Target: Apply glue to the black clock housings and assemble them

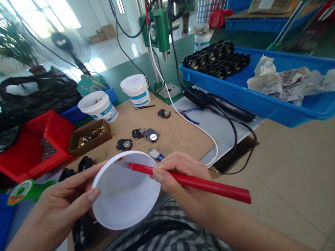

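Left hand [61,210] closed around a white plastic tub [125,191], fingers and thumb gripping the rim, the open mouth tilted up toward the head camera, the whole held in the air over the near edge of the bench. Right hand [181,180] closed in a pen-style grip on a red round-handled rod [200,183], the thin end reaching over the rim into the tub, tip too small to make out.

Just beyond the tub, on a tan cardboard mat [184,136], four black round parts with metal centres [152,136], two of them touching, and farther back, fine tweezers [142,107]. To the left of the mat, two more white tubs [98,105], then a brown card tray of brass pieces [90,137] beside a red plastic bin [58,133]. Far right, a blue plastic tray [272,106] with rows of black parts [216,59] and crumpled paper [285,82]. Far centre, a green bench press [159,31], its white and black cables trailing across the bench. Near the bottom, a checked shirt [171,236] on the person's own lap.
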Demonstrator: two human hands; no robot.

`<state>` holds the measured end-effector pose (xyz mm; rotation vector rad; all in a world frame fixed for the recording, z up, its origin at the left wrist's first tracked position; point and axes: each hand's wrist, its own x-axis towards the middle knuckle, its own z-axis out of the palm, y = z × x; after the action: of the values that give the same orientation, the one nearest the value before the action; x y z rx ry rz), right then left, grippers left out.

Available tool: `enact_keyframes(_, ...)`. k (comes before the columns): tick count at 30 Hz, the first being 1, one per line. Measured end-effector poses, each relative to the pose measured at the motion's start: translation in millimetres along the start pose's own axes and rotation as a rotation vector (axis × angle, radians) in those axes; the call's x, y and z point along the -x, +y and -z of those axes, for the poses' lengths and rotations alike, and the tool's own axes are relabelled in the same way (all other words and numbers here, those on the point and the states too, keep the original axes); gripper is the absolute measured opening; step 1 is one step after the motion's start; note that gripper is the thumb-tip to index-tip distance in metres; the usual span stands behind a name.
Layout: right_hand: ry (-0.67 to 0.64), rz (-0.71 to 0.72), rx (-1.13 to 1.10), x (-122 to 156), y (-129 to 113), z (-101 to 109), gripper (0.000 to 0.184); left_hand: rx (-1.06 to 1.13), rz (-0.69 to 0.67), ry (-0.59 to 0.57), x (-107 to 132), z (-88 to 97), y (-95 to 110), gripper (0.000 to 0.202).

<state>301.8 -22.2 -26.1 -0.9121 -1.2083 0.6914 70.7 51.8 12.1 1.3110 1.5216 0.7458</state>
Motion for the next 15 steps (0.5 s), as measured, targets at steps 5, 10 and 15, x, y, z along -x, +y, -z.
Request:
enact_keyframes(5, -0.041, 0.033, -0.054, -0.5, 4.3, -2.3, 0.016, 0.084, 0.052, -0.038, -1.4, 9.8, -8.0, 0.058)
enact_keyframes(10, -0.374, 0.155, 0.102, 28.6, -8.9, 12.8, 0.014, 0.106, 0.081, -0.04, -0.2, 17.1, -12.4, 0.055)
enact_keyframes(15, -0.226, 0.154, 0.241, 38.1, -19.0, 21.7, 0.02, 0.127, 0.101, -0.056, -1.2, 17.6, -12.3, 0.053)
